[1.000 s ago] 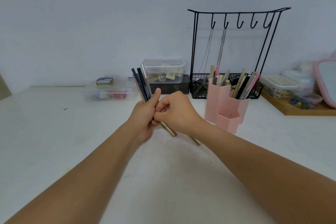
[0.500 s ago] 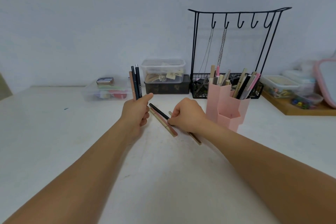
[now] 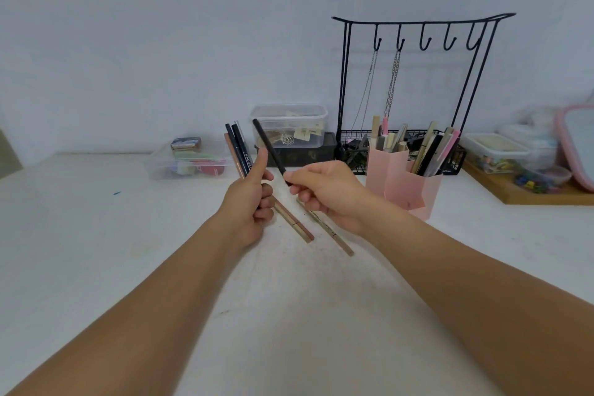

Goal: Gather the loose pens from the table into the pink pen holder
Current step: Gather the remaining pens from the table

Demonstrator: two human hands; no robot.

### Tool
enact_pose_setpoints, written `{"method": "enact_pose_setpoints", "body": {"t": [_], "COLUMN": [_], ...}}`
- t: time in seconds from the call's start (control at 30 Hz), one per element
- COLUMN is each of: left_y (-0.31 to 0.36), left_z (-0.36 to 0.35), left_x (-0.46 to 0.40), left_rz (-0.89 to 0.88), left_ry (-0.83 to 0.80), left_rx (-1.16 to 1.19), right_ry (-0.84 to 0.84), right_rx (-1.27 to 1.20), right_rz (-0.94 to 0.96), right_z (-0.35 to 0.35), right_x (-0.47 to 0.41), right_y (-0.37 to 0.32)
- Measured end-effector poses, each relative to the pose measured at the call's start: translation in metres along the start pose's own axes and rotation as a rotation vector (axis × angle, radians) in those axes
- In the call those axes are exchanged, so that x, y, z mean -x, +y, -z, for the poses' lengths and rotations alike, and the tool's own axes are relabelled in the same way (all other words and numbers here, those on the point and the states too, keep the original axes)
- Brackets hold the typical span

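My left hand [image 3: 252, 199] grips a bundle of pens [image 3: 237, 148], black and brown, standing upright above the fist with the thumb raised. My right hand [image 3: 324, 193] pinches a single black pen [image 3: 268, 148] that tilts up and to the left, lifted off the table. Two tan pens [image 3: 297, 224] [image 3: 334, 236] lie on the white table [image 3: 96, 251] between and below my hands. The pink pen holder [image 3: 405, 183] stands just right of my right hand, with several pens in it.
A black wire hook stand [image 3: 421, 42] with a basket rises behind the holder. Clear plastic boxes [image 3: 289, 125] [image 3: 189, 162] sit along the back wall. A wooden tray [image 3: 527, 193] with containers and a pink-rimmed mirror [image 3: 578, 145] occupy the right edge.
My right hand has picked the black pen up off the table and raised it toward my left hand. The left hand still holds its bundle upright.
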State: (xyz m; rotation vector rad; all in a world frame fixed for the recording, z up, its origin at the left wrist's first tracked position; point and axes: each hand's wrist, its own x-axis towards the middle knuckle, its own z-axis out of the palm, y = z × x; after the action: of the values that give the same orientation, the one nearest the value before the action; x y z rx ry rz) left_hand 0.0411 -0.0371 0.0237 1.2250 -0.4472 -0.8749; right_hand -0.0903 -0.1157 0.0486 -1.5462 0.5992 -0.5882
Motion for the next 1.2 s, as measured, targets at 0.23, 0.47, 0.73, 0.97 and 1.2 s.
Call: {"method": "enact_pose_setpoints", "body": {"t": [0.23, 0.47, 0.73, 0.97, 1.2], "left_y": [-0.005, -0.009, -0.002, -0.003, 0.001], "left_z": [-0.002, -0.001, -0.002, 0.001, 0.001], "left_x": [-0.001, -0.003, 0.000, -0.002, 0.003], "left_rz": [-0.085, -0.140, -0.126, -0.096, -0.065], "left_ry": [-0.159, -0.187, -0.005, -0.007, 0.016], "left_rx": [-0.066, -0.116, -0.205, -0.190, -0.184], "right_ry": [-0.139, -0.086, 0.005, 0.078, -0.061], "right_rx": [0.089, 0.201, 0.430, 1.169, 1.241], "right_rz": [0.068, 0.149, 0.156, 0.074, -0.089], "right_z": [-0.016, -0.016, 0.004, 0.019, 0.016], "right_x": [0.003, 0.005, -0.001, -0.008, -0.004], "right_y": [0.005, 0.010, -0.003, -0.009, -0.007]}}
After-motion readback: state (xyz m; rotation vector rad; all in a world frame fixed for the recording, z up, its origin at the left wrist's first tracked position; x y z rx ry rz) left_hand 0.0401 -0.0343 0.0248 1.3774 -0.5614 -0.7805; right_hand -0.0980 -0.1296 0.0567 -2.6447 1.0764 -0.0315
